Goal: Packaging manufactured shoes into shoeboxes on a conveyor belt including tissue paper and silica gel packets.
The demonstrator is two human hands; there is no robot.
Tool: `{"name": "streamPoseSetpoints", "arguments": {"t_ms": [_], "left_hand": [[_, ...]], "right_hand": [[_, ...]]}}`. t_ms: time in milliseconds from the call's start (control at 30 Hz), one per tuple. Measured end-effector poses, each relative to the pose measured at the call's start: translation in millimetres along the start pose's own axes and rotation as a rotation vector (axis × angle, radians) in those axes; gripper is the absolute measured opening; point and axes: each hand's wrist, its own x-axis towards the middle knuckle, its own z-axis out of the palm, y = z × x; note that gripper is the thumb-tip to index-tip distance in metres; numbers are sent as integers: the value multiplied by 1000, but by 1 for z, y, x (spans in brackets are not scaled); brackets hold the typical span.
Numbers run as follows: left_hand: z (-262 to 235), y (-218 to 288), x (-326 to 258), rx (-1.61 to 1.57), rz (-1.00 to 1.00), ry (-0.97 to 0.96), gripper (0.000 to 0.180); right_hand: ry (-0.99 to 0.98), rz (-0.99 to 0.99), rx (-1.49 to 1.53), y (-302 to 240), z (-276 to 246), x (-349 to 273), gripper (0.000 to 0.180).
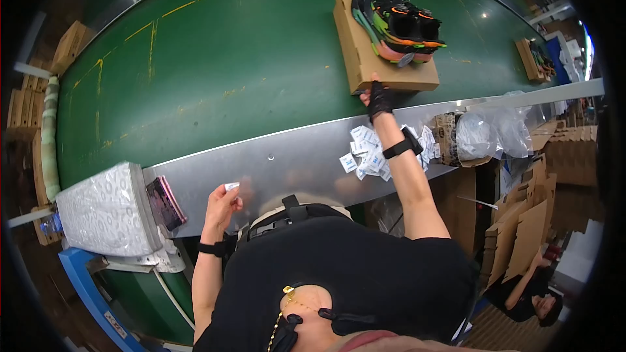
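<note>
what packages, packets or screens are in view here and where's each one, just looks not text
Cardboard shoe box: flat brown, on the green belt, colourful black shoes on top; right hand touches its near edge.
Second box: brown, far right on the belt.
Small packets: white-blue pile on the metal ledge.
Single packet: white, in the left hand.
Phone: dark screen, pink edge, left on the ledge.
Clear plastic bags: right of the pile.
</note>
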Motion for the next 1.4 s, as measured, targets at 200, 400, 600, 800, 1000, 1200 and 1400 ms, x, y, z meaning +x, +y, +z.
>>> {"name": "streamPoseSetpoints", "arguments": {"t_ms": [200, 400, 600, 800, 1000, 1200, 1400], "left_hand": [[5, 4, 10, 55, 11, -36, 13], [-21, 5, 2, 87, 48, 12, 16], [-56, -13, -9, 145, 21, 45, 17], [-87, -35, -15, 102, 53, 86, 16], [-83, -37, -11, 116, 47, 56, 16], [-90, -12, 1, -7, 70, 20, 22], [-95, 65, 48, -70, 242, 66, 15]], "right_hand": [[-206, 86, -82, 69, 53, -123, 31], [-994, -234, -548, -15, 68, -189, 29], [-403, -1157, -1441, -94, 136, -156, 38], [-490, -964, -2005, -71, 208, -150, 52], [-542, -1070, -1842, -58, 199, -123, 50], [-422, -1466, -1543, -33, 148, -133, 33], [-618, -1592, -1508, -31, 55, -198, 16]]}}
